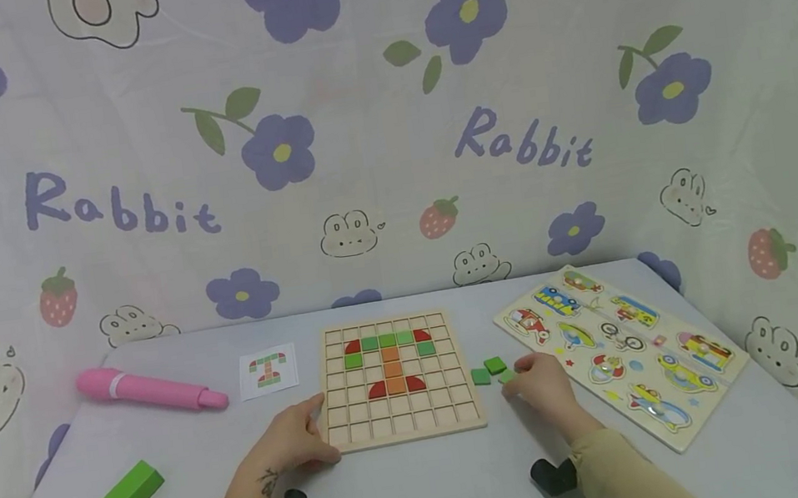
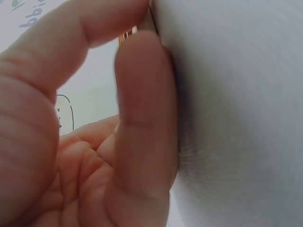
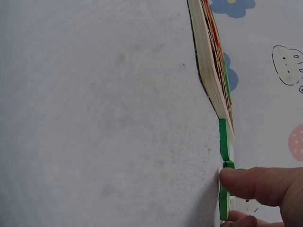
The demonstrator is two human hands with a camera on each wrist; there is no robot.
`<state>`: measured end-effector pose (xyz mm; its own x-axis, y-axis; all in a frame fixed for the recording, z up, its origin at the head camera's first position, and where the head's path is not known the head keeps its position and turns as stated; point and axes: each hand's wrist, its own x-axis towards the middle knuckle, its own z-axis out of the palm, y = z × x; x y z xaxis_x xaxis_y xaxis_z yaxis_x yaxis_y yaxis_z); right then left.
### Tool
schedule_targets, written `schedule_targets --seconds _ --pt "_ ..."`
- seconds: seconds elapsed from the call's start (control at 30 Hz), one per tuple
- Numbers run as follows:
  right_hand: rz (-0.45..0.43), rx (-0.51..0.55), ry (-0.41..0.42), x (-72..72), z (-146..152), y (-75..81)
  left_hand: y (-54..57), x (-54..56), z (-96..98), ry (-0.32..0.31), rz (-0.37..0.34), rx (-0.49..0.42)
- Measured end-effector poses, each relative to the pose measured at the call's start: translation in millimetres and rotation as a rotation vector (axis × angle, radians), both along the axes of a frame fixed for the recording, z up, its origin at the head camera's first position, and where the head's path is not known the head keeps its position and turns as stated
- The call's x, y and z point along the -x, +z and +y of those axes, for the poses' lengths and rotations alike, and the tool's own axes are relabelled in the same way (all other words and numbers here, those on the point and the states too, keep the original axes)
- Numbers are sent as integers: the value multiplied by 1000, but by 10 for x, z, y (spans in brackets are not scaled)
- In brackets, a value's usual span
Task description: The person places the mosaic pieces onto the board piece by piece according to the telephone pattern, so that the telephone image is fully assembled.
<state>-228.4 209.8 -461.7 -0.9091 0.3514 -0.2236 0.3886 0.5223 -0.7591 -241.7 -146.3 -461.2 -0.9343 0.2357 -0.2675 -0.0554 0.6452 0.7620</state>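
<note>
A wooden grid board lies mid-table, bearing red, orange and green pieces in a T-like figure. At its front left corner, my left hand holds the edge, thumb at the front and fingers along the side. The left wrist view shows these bent fingers close up, with only a sliver of board. To the board's right, my right hand pinches a small green tile, partly hidden by the fingers. Two more green tiles, one flat and one set askew, lie beside it.
A pattern card lies left of the board, near a pink microphone-shaped toy. A green block sits at front left. On the right, a vehicle puzzle board lies close to my right hand. Behind hangs a printed cloth.
</note>
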Motion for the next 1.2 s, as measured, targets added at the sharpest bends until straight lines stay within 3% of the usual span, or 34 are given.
schedule_targets --seconds 0.2,0.37,0.47,0.63,0.73,0.83,0.93,1.2 --pt "-24 -66 3 69 0 -40 -5 8 -3 -3 1 1" --pt "-1 -34 -4 71 -11 -38 -10 5 -2 -7 1 0" --pt "79 60 8 80 -66 -23 -4 -5 4 -9 -1 0" --pt "208 330 82 108 -291 16 9 -20 12 -4 1 2" --pt "218 453 133 124 -451 21 6 -23 12 -3 2 6" --pt "195 510 183 151 -590 -2 3 -22 9 -10 7 9" --pt "173 470 219 183 -697 -38 3 -15 7 -14 6 6" --pt "154 211 295 232 -817 -72 -1 -4 5 -11 7 8"
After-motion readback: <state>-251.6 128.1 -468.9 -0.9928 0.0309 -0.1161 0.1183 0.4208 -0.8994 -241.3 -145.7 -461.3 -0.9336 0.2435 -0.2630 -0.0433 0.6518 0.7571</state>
